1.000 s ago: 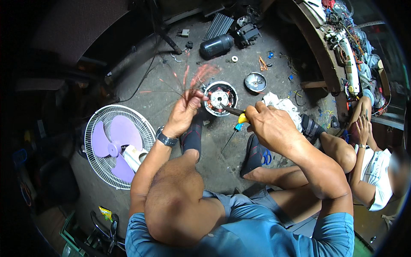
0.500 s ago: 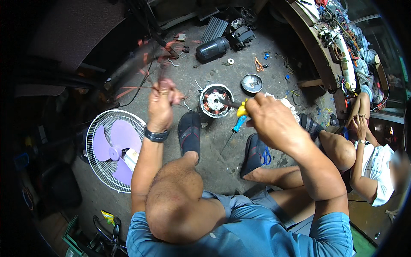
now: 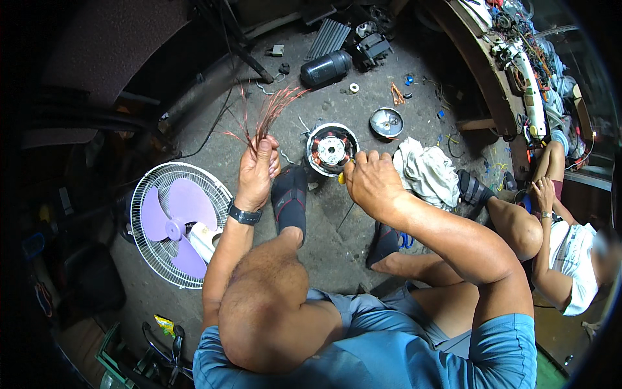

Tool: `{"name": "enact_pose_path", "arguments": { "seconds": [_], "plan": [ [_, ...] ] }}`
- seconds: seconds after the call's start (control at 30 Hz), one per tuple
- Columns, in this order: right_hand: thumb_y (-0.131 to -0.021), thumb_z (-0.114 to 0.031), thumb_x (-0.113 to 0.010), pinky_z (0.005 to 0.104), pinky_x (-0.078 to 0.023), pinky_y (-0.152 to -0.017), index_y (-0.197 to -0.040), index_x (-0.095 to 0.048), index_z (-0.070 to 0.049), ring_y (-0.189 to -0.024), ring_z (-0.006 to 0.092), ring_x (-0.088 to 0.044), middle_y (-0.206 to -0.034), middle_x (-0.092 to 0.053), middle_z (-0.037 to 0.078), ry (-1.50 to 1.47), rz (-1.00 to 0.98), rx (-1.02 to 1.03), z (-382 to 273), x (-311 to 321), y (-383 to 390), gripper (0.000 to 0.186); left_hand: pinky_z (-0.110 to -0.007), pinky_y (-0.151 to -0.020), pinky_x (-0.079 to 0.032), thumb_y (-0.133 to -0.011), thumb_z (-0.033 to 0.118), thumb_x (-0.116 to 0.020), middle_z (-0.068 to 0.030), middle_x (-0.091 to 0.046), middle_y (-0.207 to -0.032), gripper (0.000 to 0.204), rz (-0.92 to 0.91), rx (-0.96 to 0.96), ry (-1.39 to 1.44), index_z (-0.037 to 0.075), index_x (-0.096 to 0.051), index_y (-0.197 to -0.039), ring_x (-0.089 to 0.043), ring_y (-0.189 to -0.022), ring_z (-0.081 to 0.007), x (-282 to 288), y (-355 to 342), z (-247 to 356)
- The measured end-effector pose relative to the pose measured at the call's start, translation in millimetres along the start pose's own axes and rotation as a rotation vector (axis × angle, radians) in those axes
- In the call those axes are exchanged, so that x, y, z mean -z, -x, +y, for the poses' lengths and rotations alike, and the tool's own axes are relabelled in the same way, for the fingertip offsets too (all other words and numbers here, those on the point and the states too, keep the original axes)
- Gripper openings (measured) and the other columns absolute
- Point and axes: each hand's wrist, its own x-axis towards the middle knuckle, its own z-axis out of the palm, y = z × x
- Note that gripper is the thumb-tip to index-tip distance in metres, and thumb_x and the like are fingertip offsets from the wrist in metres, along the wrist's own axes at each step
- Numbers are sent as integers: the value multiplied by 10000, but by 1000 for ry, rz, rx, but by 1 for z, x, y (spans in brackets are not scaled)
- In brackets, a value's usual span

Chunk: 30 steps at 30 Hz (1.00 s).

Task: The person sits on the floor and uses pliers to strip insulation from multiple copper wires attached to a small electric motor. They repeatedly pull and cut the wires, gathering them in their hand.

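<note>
My left hand [image 3: 258, 170] is closed around a fanned-out bundle of thin copper wires [image 3: 267, 117], raised over the floor. Curled fingers of my right hand [image 3: 376, 181] grip a yellow-handled tool [image 3: 341, 178]; most of it is hidden, so its kind does not show. Just left of that hand stands a round motor stator [image 3: 330, 148] with copper windings inside a pale metal housing, on the floor between my feet. Under the right hand, the thin shaft of a screwdriver [image 3: 346, 217] shows on the floor. A round metal motor cover [image 3: 387, 122] lies beyond the stator.
A caged fan with purple blades [image 3: 175, 227] is at left. A white cloth [image 3: 424, 172] lies right of my right hand. Beyond are a black cylinder [image 3: 326, 69] and wire scraps. At right, another person [image 3: 557, 249] sits beside a cluttered bench [image 3: 518, 97].
The copper bundle, blurred before, is now steady and upright in my left hand. My right hand has moved left and down with the yellow-handled tool, covering the screwdriver's blue handle.
</note>
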Motion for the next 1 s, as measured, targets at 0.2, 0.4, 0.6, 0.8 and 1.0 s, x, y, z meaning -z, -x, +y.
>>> {"name": "enact_pose_path", "arguments": {
  "seconds": [0.2, 0.4, 0.6, 0.8, 1.0],
  "plan": [
    [-1032, -226, -460, 421, -556, -751, -1110, -670, -16, -958, 309, -684, -1054, -681, 180, -76, 46, 21, 4, -9, 1, 307, -212, -541, -314, -1097, 377, -524, 59, -392, -745, 291, -88, 48, -48, 90, -557, -1069, -351, -619, -48, -11, -1, -8],
    [-1029, -175, -469, 437, -588, -709, -1120, -636, 10, -856, 354, -720, -1010, -675, 222, -205, 75, 22, 24, 36, 38, 266, -203, -590, -359, -1095, 343, -537, 27, -558, -873, 271, -120, -15, -269, 83, -601, -1142, -448, -708, -42, -6, -1, -28],
    [-934, -99, -564, 458, -588, -720, -1066, -586, 19, -881, 381, -713, -979, -653, 220, -290, 169, 39, 33, 69, 51, 178, -236, -737, -457, -1103, 294, -520, -39, -683, -1153, 288, -376, -126, -294, 48, -605, -1227, -546, -838, -78, -38, -15, -24],
    [-865, -75, -674, 473, -560, -738, -1049, -549, -2, -881, 391, -683, -958, -613, 212, -353, 362, 46, 45, 93, 49, 233, -250, -756, -466, -1107, 343, -504, 21, -520, -714, 296, -271, 8, -321, 70, -608, -1064, -508, -685, -95, -32, -12, -24],
    [-1017, -173, -461, 495, -518, -839, -1131, -610, -18, -1031, 358, -652, -1091, -643, 203, -201, 24, -32, 34, 13, 33, 243, -277, -663, -452, -1105, 359, -505, 69, -355, -626, 285, -16, -178, 17, 94, -596, -1057, -386, -567, -63, -12, -22, 12]
  ]
}}
